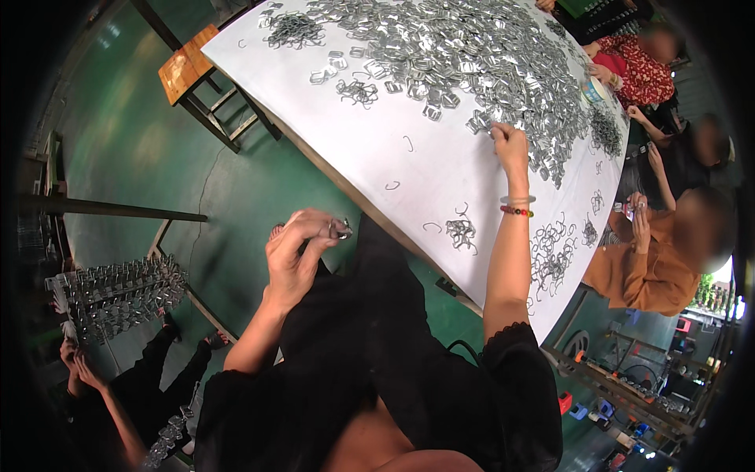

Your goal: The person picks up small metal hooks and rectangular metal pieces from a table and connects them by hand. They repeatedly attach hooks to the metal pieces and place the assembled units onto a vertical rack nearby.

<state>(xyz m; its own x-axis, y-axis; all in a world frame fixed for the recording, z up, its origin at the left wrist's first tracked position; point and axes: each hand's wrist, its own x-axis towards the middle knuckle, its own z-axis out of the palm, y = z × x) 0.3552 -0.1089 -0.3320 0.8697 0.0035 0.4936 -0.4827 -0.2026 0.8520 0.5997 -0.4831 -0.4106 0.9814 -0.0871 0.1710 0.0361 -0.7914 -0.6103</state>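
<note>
Left hand (297,252): raised above the lap, off the table edge. The thumb and fingers (314,228) are clenched around a small metal buckle (341,229), which projects just past the fingertips toward the table.

Right hand (510,144): arm extended over the white table (377,149). The fingers are curled down at the near edge of the large pile of metal buckles (472,55), with the fingertips touching the nearest pieces. Whether a piece is grasped cannot be told. Two bracelets (517,206) sit on the wrist, one pale, one of coloured beads.

Surrounding items:
- A small cluster of wire hooks (462,233) lies on the table below the right hand, beside the forearm.
- A wider spread of wire hooks (553,252) lies to the right of the forearm.
- Single hooks lie scattered between the two hands.
- A wooden stool (189,67) stands on the green floor, well beyond the left fingers.
- A rack of strung buckles (118,293) stands to the left of the left hand, well apart.
- Other people sit along the far right table edge.
</note>
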